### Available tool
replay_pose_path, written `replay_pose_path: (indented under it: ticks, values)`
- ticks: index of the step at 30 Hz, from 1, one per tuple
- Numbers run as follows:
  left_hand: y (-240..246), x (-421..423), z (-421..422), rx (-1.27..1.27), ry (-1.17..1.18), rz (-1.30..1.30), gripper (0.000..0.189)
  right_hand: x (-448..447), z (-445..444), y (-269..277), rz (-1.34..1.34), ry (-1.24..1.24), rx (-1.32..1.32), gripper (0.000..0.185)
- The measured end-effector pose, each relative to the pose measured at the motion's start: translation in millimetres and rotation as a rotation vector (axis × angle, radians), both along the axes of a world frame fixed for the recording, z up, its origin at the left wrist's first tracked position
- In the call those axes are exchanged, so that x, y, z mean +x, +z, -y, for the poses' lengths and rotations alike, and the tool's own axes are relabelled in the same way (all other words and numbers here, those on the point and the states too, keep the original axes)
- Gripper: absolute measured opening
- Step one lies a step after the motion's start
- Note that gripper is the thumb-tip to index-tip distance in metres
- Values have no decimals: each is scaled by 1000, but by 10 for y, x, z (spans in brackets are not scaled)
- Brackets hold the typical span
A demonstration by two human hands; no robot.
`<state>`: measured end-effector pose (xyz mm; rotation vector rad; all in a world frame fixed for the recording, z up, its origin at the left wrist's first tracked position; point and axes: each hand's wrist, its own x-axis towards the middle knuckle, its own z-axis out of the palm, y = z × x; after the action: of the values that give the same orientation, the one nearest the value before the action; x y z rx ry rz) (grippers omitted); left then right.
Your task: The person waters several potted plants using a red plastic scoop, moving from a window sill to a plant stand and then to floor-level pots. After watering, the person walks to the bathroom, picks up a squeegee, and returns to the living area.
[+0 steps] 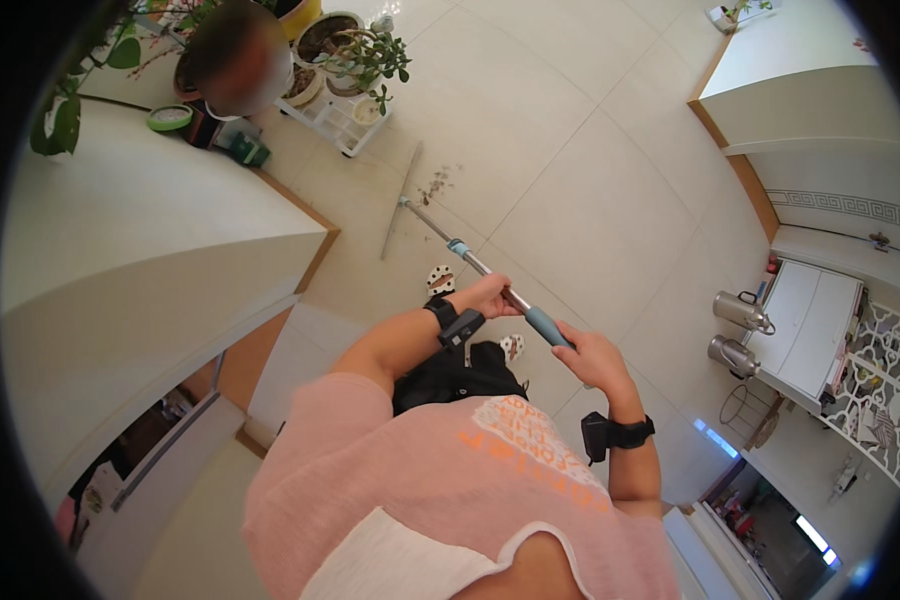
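My left hand point(493, 296) is wrapped around the metal pole point(481, 266) of a floor squeegee broom. Higher up the handle, my right hand point(596, 358) holds the end of its blue-grey grip point(546, 325). The pole slants away from me to a long thin blade point(400, 214) resting on the tiled floor. Small dark debris point(436, 185) lies scattered just to the right of the blade, with a few bits nearer my feet. A polka-dot slipper point(441, 280) shows below the pole, and the other slipper point(511, 347) is partly hidden by my clothing.
Potted plants point(367, 56) stand on a white wheeled rack point(337, 127) beyond the blade. A wood-trimmed wall corner point(319, 244) juts in on the left. To the right are two metal thermos flasks point(739, 311) and a white cabinet point(806, 322). Large pale tiles point(570, 172) cover the floor.
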<state>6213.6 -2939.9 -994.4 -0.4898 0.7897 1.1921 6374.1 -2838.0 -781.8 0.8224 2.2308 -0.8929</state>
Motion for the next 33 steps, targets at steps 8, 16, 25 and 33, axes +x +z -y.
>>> replay_pose_path:
  ticks: [8,16,25,33]
  values:
    - [83,567,-408,59,-185,2,16,605,34,132,-12,-252,-18,51]
    - [136,907,-553,103,-412,-18,19,989,332,220,-2,-420,46,53]
    - [-158,-183,-204,-34,-358,-229,25,365,483,-345,-319,-501,-113,54]
    - [-450,-1682,299,-200,-11,-530,16,-1267,637,-1039,-484,-608,-447,39]
